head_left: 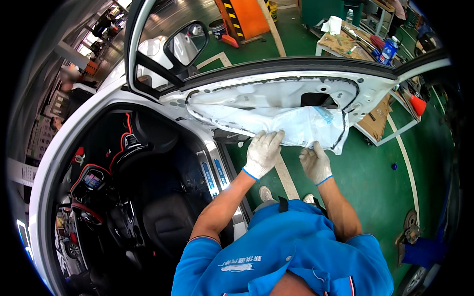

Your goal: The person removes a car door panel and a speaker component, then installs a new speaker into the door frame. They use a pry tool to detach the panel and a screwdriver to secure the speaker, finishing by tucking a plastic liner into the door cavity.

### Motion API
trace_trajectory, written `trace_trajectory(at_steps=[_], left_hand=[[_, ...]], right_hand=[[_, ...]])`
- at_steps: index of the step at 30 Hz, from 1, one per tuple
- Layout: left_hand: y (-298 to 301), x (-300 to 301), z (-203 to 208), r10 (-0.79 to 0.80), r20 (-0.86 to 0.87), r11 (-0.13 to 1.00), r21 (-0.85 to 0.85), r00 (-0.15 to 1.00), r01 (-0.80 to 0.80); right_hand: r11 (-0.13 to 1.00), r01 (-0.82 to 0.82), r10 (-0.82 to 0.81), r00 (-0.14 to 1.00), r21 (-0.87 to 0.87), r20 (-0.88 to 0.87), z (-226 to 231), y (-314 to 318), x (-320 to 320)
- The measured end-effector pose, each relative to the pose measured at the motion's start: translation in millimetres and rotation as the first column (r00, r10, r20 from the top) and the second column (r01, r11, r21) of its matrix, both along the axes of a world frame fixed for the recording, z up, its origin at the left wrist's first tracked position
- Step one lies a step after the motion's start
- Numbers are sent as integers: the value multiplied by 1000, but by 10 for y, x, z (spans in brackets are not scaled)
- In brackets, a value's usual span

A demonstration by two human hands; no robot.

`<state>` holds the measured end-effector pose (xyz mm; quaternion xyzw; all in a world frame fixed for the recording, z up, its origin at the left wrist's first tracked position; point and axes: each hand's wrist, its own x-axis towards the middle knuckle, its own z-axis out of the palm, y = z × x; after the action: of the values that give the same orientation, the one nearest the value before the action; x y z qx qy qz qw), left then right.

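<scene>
A white car door [368,91] stands open before me, its inner panel stripped of trim. A translucent plastic sheet [301,126] hangs off its lower part, peeled down from the top, with black sealant along its edges. My left hand [264,154], in a white knit glove, has its fingers closed over the sheet's lower edge. Farther right, my gloved right hand [316,164] pinches the same edge; its fingertips are partly hidden. Above the sheet, a dark opening [318,99] shows in the door metal, and a line of black sealant curves around the panel.
The car's dark cabin with a front seat [170,224] lies at left, beside the door sill [213,170]. A cluttered workbench [340,47] with a blue bottle [388,51] stands beyond the door. A wheeled hub part [411,227] sits at far right on the green floor.
</scene>
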<state>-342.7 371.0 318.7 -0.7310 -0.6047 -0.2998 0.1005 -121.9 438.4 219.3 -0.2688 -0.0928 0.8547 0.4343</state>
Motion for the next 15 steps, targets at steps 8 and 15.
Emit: trace_trajectory(at_steps=[8, 15], left_hand=[[-270, -1140, 63, 515, 123, 843, 106, 849, -527], [136, -1400, 304, 289, -172, 956, 109, 942, -274]], right_hand=[[998, 60, -59, 997, -26, 55, 314, 17, 95], [987, 147, -153, 981, 60, 123, 1100, 410, -139]])
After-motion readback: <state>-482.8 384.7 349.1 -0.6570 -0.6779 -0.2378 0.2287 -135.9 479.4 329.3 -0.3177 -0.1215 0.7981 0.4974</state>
